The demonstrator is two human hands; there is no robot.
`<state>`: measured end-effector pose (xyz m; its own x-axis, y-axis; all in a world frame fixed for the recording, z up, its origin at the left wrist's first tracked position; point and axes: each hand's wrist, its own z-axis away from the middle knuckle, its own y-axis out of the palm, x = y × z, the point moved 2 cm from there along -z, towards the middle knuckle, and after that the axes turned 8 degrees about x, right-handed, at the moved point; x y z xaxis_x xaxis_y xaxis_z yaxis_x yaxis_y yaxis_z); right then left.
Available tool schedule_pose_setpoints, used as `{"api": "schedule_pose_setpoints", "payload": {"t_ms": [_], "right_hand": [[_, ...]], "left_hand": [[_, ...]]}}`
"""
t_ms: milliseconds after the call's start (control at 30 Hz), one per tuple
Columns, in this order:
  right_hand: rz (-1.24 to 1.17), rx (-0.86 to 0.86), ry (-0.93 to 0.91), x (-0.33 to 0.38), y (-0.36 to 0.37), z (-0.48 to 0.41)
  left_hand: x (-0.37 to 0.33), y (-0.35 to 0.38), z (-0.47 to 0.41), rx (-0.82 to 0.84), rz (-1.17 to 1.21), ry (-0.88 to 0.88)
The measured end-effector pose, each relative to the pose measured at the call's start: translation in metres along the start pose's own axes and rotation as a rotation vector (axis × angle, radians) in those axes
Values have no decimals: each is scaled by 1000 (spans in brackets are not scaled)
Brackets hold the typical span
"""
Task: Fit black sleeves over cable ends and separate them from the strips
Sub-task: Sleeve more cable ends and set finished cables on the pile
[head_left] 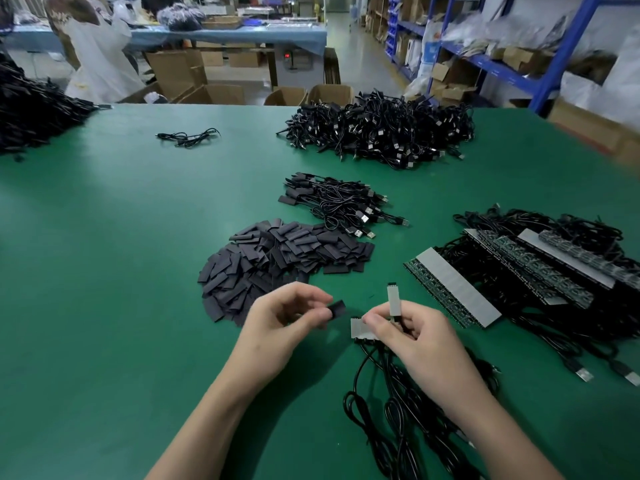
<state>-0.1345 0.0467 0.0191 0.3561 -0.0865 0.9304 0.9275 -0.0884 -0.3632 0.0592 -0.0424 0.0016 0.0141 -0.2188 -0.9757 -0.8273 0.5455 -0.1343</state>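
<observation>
My left hand (pixel 284 322) pinches one black sleeve (pixel 337 308) between thumb and fingers, just above the green table. My right hand (pixel 412 336) grips a short grey strip (pixel 362 329) with cable ends on it; one grey end piece (pixel 393 299) stands upright above my fingers. Black cables (pixel 391 407) trail from that strip toward me. The sleeve sits a little left of the strip, apart from it. A heap of loose black sleeves (pixel 277 261) lies just beyond my left hand.
Long grey strips with cables (pixel 460 289) lie at the right. Sleeved cables (pixel 343 206) are piled beyond the sleeve heap, a big cable pile (pixel 381 129) further back, a single cable (pixel 188 136) mid-left. Cartons and blue shelving (pixel 485 60) stand behind; a person (pixel 97 46) is far left.
</observation>
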Motion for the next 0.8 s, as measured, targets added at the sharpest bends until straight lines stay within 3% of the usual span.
{"api": "schedule_pose_setpoints", "payload": {"t_ms": [100,267,600,800], "right_hand": [[-108,55,29,-3,0,0],[-207,88,13,-11,1,-1],[-282,130,45,-15,3,-2],[-323,145,59,-18,1,-3]], "left_hand": [[1,9,1,101,107,3],[2,17,3,160,91,-13],[-5,21,7,37,-308,117],[-7,22,7,66,-273,108]]}}
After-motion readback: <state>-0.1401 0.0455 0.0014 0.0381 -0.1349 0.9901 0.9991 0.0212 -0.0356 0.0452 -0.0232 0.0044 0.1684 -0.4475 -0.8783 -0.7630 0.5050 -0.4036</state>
